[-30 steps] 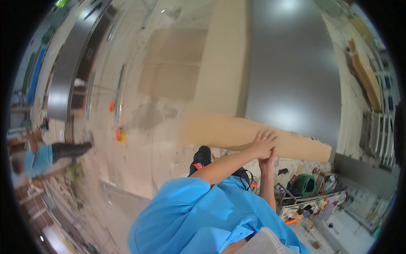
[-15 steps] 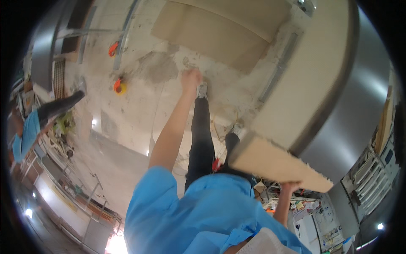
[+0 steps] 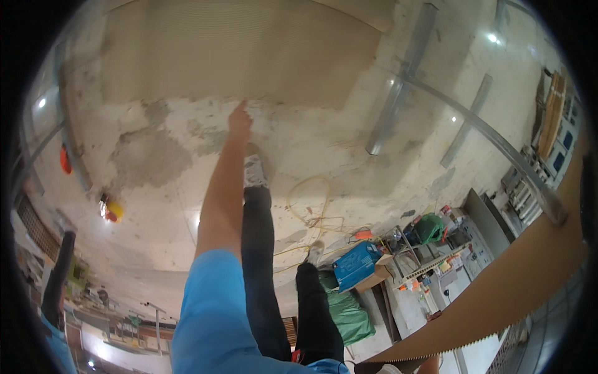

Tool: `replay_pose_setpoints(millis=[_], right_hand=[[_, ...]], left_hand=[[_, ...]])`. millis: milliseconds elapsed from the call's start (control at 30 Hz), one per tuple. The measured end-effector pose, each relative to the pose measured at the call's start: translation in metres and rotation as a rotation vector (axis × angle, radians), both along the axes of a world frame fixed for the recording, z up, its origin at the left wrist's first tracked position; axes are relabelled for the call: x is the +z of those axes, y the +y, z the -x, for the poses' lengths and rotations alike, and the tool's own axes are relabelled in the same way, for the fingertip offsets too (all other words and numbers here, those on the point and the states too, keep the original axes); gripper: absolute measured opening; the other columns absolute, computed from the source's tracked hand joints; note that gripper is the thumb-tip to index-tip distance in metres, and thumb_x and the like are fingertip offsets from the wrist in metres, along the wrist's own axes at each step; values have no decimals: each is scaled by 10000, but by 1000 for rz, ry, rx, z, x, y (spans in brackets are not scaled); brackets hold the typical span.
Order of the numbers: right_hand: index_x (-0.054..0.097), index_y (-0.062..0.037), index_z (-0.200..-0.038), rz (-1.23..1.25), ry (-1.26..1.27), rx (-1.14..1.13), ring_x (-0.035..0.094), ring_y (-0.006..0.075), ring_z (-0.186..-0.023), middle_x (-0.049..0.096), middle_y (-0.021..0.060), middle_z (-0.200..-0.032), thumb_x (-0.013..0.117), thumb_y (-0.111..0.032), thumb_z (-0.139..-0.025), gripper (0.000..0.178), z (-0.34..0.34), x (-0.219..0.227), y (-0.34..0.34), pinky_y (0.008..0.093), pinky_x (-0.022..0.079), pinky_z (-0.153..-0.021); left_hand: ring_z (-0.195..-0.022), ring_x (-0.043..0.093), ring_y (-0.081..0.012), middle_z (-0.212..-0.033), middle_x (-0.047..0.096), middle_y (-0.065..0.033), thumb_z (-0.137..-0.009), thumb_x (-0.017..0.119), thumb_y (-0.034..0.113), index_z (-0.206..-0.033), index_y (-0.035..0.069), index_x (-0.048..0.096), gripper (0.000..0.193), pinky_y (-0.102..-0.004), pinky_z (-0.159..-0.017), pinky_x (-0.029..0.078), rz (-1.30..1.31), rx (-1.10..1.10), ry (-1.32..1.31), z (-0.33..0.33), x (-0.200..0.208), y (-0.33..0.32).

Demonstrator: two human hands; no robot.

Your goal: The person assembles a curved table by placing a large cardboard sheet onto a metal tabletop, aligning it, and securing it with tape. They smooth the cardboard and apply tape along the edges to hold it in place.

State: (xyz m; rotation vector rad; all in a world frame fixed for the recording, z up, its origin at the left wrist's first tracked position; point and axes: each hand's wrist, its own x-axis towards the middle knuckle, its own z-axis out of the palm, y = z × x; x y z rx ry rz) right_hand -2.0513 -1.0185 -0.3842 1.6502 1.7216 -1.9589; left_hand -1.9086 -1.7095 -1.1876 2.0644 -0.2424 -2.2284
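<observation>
Left hand [image 3: 240, 123] points one finger, rest curled, at the floor panel [image 3: 237, 56] edge just beyond it; right hand unseen under the board [image 3: 498, 293].

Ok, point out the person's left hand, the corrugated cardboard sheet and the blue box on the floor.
left hand [image 3: 239, 121], head view, on the back of the hand, finger pointing out.
corrugated cardboard sheet [image 3: 511, 287], head view, on its brown face at lower right.
blue box [image 3: 356, 263], head view, on its blue side.

Tan ribbed board [image 3: 237, 56], blue sleeve [image 3: 208, 311], black trousers [image 3: 258, 268], yellow cable [image 3: 311, 202]
</observation>
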Motion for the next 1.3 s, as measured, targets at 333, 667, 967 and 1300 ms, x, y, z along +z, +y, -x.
replay_pose_setpoints(millis=[333,667,967,1300], right_hand=[[627,-22,-1131,-249,52,-41,630,285,-1016,660,151,-1133,544,-374,-1017,379,-1,-1,-79,430,533,-859],[669,-139,-1208,-345,-74,-62,681,288,-952,708,86,-1069,573,-671,-928,609,17,-27,-59,420,585,-823],[608,-134,-1283,-131,176,-70,685,297,-945,703,83,-1046,465,-679,-982,639,21,-36,-85,474,576,-837],[471,1,-1465,-97,339,-75,552,321,-1281,578,145,-1419,563,-618,-977,793,10,-61,-63,424,425,-1096]], left_hand=[[-1112,592,-175,-1265,631,-22,-910,756,258,-1305,107,597,452,-330,-944,490,107,147,-81,52,21,-60],[-1025,614,-141,-1215,653,-12,-935,715,235,-1257,110,633,355,-323,-810,538,235,-267,-151,93,203,-118],[-1323,532,-274,-1396,582,-112,-956,676,135,-1409,89,541,474,-424,-1069,480,823,-996,-107,138,413,-175],[-936,592,-245,-1059,566,-107,-946,682,119,-1237,49,571,319,-408,-813,564,471,56,171,209,613,-274]])
